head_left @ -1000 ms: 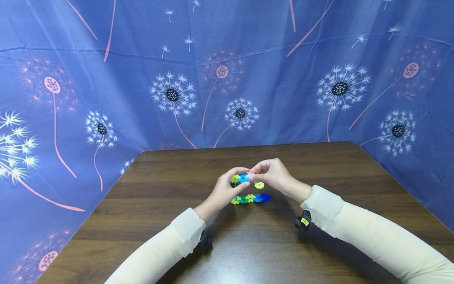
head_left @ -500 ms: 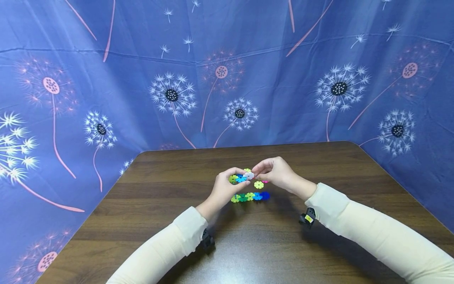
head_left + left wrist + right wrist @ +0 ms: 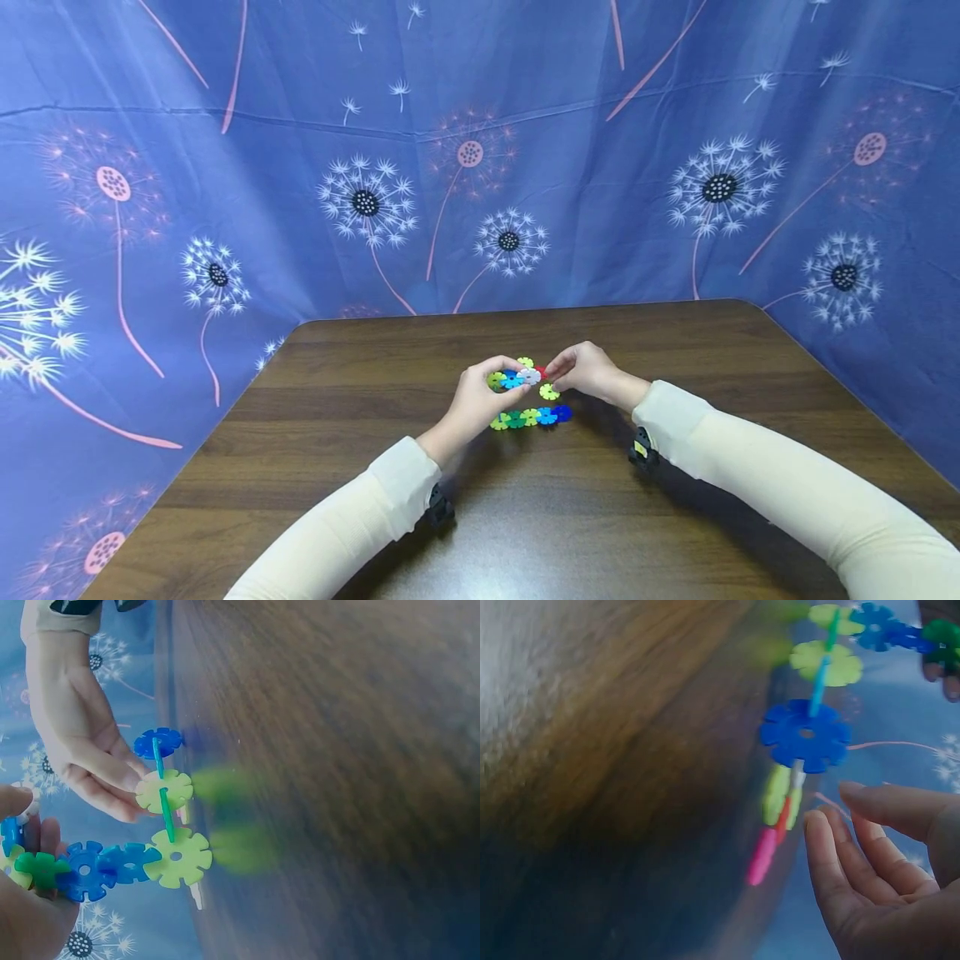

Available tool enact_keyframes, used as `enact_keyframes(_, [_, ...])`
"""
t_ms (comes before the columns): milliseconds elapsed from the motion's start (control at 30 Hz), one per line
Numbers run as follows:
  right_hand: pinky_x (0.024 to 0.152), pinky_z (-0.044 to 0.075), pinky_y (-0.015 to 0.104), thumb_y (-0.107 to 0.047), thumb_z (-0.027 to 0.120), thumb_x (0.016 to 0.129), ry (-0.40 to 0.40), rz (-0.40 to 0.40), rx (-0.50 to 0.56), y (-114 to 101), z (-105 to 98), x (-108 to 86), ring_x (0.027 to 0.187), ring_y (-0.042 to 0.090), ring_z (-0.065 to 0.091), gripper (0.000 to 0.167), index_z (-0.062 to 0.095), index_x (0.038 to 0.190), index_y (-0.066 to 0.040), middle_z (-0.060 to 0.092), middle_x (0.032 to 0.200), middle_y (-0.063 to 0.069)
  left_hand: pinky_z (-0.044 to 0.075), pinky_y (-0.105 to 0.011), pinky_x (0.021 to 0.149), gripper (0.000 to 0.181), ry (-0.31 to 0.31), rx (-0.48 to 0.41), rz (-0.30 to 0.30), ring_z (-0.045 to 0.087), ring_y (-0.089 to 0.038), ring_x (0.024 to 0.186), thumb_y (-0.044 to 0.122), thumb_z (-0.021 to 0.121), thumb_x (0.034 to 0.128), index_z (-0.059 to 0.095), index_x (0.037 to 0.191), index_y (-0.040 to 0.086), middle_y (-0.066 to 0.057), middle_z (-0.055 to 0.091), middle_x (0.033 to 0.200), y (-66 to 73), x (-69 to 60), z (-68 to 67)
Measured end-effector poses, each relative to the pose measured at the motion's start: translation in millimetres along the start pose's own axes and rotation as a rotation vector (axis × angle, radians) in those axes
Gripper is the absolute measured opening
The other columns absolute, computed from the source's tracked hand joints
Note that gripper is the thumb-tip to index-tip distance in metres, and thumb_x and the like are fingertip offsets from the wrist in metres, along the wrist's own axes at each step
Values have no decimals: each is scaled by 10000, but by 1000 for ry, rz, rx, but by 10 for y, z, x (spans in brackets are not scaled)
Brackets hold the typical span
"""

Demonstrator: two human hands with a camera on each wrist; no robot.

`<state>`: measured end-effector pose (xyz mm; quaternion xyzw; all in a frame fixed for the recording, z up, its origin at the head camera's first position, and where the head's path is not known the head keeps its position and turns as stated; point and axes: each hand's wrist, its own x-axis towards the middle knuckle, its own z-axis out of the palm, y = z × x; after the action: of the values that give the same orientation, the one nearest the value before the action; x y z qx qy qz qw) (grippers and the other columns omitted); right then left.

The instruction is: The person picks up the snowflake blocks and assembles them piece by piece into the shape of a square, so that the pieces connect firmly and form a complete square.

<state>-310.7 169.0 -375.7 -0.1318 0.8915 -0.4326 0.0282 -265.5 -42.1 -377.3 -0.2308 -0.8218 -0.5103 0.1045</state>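
Observation:
Flower-shaped interlocking plastic discs form a joined structure above the table. My left hand (image 3: 471,402) pinches its upper row, near a light blue disc (image 3: 512,380) and a white disc (image 3: 529,377). A lower row ends at the right in a dark blue disc (image 3: 562,413). In the left wrist view, the thumb and fingers hold the structure by a green disc (image 3: 39,870). My right hand (image 3: 591,372) hovers by a red disc (image 3: 542,372) and a yellow disc (image 3: 550,392). Its thumb and fingertips stand apart with nothing between them, below a blue disc (image 3: 806,735) in the right wrist view.
The brown wooden table (image 3: 360,400) spreads around the hands. Behind it hangs a blue curtain (image 3: 585,250) printed with dandelions. A black wrist camera (image 3: 643,448) sits under the right sleeve, and another camera (image 3: 439,505) under the left sleeve.
The right hand has come away from the white disc toward the right, its fingers now beside the red and yellow discs. The left hand keeps its hold, almost in place.

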Motion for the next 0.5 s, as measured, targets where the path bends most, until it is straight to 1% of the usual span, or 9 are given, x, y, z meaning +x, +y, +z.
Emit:
enact_keyframes(67, [709, 541, 272, 6, 788, 737, 16, -1, -47, 31, 31, 42, 762, 138, 649, 226, 733, 956, 20, 740, 882, 129, 506, -266, 824, 199, 3, 7, 10, 622, -146, 952, 139, 786, 813, 713, 996, 112, -35, 731, 999, 4, 5, 5])
enact_keyframes(200, [671, 499, 258, -7, 820, 690, 37, 6, -115, 43, 86, 94, 742, 158, 592, 265, 731, 939, 19, 723, 872, 127, 495, -291, 858, 201, 7, 13, 21, 628, -163, 972, 139, 790, 807, 713, 990, 106, -41, 732, 995, 14, 15, 13])
enact_keyframes(267, [680, 502, 274, -9, 834, 674, 44, 20, -141, 39, 114, 104, 758, 178, 587, 278, 730, 930, 16, 717, 873, 124, 492, -288, 852, 201, 10, 12, 22, 629, -175, 971, 139, 792, 805, 713, 986, 104, -46, 732, 992, 6, 18, 17])
enact_keyframes(367, [690, 512, 295, -16, 851, 663, 54, 43, -170, 40, 148, 112, 779, 197, 577, 280, 728, 913, 9, 702, 870, 116, 500, -269, 821, 198, 4, 10, 8, 620, -168, 959, 144, 789, 810, 713, 990, 113, -44, 728, 1001, -2, 14, 19])
enact_keyframes(500, [642, 494, 263, -20, 862, 659, 63, 78, -167, 56, 182, 126, 733, 176, 560, 268, 728, 891, 0, 678, 816, 93, 499, -248, 799, 199, -6, 9, -9, 605, -144, 951, 137, 783, 814, 710, 998, 114, -40, 726, 1013, 7, 2, 12])
